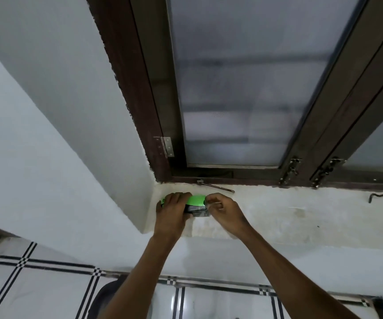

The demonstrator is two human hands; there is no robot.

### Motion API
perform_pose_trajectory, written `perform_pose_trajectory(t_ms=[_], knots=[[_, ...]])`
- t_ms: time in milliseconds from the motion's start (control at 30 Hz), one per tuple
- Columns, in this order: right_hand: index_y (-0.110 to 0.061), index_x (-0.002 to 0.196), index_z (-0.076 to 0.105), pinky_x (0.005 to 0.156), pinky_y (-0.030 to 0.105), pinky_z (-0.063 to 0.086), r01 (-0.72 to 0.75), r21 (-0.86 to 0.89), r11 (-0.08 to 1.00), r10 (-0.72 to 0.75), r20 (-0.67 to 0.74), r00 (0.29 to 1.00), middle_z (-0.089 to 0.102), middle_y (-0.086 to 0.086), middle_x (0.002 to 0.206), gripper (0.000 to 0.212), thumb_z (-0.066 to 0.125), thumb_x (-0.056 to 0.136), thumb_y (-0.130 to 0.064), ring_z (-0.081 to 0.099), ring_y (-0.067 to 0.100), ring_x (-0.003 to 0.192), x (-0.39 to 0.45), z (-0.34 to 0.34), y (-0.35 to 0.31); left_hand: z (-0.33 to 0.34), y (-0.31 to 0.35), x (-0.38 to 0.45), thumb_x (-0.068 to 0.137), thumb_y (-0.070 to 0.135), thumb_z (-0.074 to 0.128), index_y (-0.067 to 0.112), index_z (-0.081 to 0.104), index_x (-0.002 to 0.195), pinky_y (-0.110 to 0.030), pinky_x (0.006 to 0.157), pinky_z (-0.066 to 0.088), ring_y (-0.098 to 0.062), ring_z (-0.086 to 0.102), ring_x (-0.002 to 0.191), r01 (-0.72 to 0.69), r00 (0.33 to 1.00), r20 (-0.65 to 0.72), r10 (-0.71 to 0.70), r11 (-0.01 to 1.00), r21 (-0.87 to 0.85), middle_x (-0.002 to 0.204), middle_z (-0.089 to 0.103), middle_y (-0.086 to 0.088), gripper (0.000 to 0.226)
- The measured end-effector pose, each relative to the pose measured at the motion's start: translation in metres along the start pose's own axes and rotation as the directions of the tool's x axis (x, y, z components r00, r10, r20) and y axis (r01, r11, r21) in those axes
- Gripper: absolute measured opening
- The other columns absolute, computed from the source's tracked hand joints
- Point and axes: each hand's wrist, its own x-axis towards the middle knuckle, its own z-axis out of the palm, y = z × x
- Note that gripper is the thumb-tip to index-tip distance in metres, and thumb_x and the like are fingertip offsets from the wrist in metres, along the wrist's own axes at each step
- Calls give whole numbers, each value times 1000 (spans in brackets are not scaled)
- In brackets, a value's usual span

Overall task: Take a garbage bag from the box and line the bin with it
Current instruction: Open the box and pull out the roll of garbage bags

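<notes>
A small green and dark box (196,202) of garbage bags lies on the pale window sill (289,215), in its left corner by the wall. My left hand (170,212) lies over the box's left part and grips it. My right hand (223,210) is at the box's right end with its fingers pinched together there; what they pinch is too small to tell. A dark rounded shape (104,298) shows on the floor under my left forearm, mostly hidden; it may be the bin.
Behind the sill stands a brown-framed window (243,88) with frosted panes, latches and a metal stay (215,186). White walls close in on the left. White floor tiles (36,284) with black line borders lie below.
</notes>
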Motion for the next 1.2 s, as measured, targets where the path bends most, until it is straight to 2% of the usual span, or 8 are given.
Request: perform_pose_trajectory(t_ms=[100,167,333,500,700,800,933,1200], knots=[[-17,107,71,76,22,56,26,73,997,-29,31,999,72,-4,100,23,66,87,-6,68,15,93,2,-6,5,4,-3,0,73,22,81,23,58,128,-47,96,48,-29,54,120,-8,1000,-11,7,997,-74,127,63,-2,60],[-15,109,72,83,25,58,65,108,992,-71,52,996,73,-4,102,26,72,85,-6,69,13,97,2,-10,7,2,-5,-3,72,22,81,22,58,128,-46,95,49,-29,55,118,-31,999,-20,29,993,-114,127,63,-2,60],[-12,129,64,83,18,55,152,116,982,-171,176,970,65,1,118,53,79,79,-5,63,11,109,-5,-19,8,-10,-5,-12,77,18,78,17,56,131,-35,96,46,-24,51,119,-56,998,-39,49,976,-211,130,61,-2,58],[-14,129,65,86,28,56,322,-110,940,-309,115,944,67,2,114,45,76,85,-14,64,14,101,-11,-23,7,-7,-13,-16,79,21,77,22,53,130,-34,93,49,-19,52,114,-104,994,-5,106,959,-263,127,60,2,57],[-19,136,58,86,13,52,460,-240,855,-424,190,886,62,0,127,46,68,92,-24,59,7,106,-18,-31,6,-10,-12,-17,80,23,76,25,52,128,-26,89,47,-13,51,109,-115,992,13,127,937,-330,124,59,7,54],[-19,136,59,87,18,55,457,-162,875,-431,170,886,60,0,121,45,68,92,-20,59,11,106,-20,-31,4,-13,-11,-16,83,25,74,26,50,129,-23,86,46,-12,51,107,-126,989,23,144,923,-363,123,58,7,52],[-16,130,65,86,22,55,349,71,935,-355,141,924,57,0,112,40,69,90,-11,60,13,106,-21,-33,3,-13,-10,-16,83,26,72,27,50,128,-27,85,49,-11,52,106,-147,986,16,165,915,-375,121,58,9,50],[-9,126,67,87,20,57,365,16,931,-364,133,922,65,-1,111,42,76,85,-11,66,12,99,-22,-35,8,-14,-8,-15,81,24,75,26,52,125,-26,85,48,-10,51,103,-174,981,19,194,913,-369,117,55,16,50]])
